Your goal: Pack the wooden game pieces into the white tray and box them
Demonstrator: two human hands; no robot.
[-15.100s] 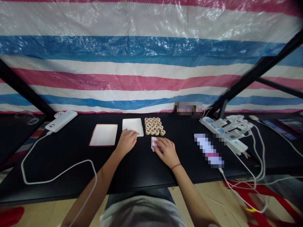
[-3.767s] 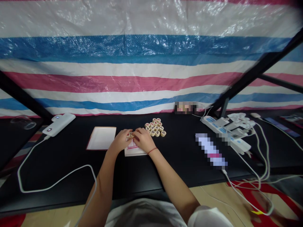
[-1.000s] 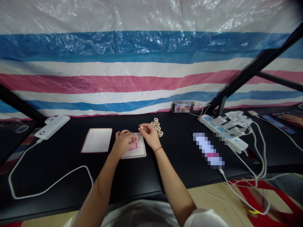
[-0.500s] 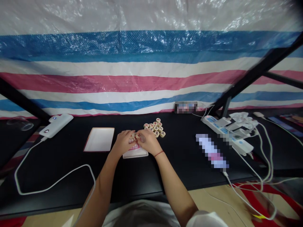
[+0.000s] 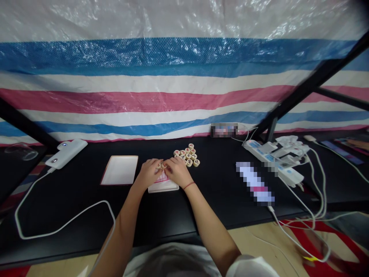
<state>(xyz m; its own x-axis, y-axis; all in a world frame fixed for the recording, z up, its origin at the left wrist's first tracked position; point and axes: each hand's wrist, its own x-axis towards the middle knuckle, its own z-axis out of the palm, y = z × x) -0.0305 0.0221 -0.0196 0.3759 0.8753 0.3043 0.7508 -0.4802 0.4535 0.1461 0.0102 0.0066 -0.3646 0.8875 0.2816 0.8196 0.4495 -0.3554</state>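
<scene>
Both hands meet over a white tray [image 5: 161, 187] at counter [image 5: 72, 200] centre. Tray lies flat, long axis running 9 to 3 o'clock. Left hand [image 5: 148, 173] and right hand [image 5: 178, 172] curl over small round game pieces [image 5: 163, 166] at the tray's 12 o'clock edge; exact grip cannot be told. Loose pieces [image 5: 187, 155] cluster at 1 o'clock, lid [image 5: 120, 170] at 9 o'clock

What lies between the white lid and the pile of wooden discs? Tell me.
In the head view, both hands, left hand and right hand, over the white box.
</scene>
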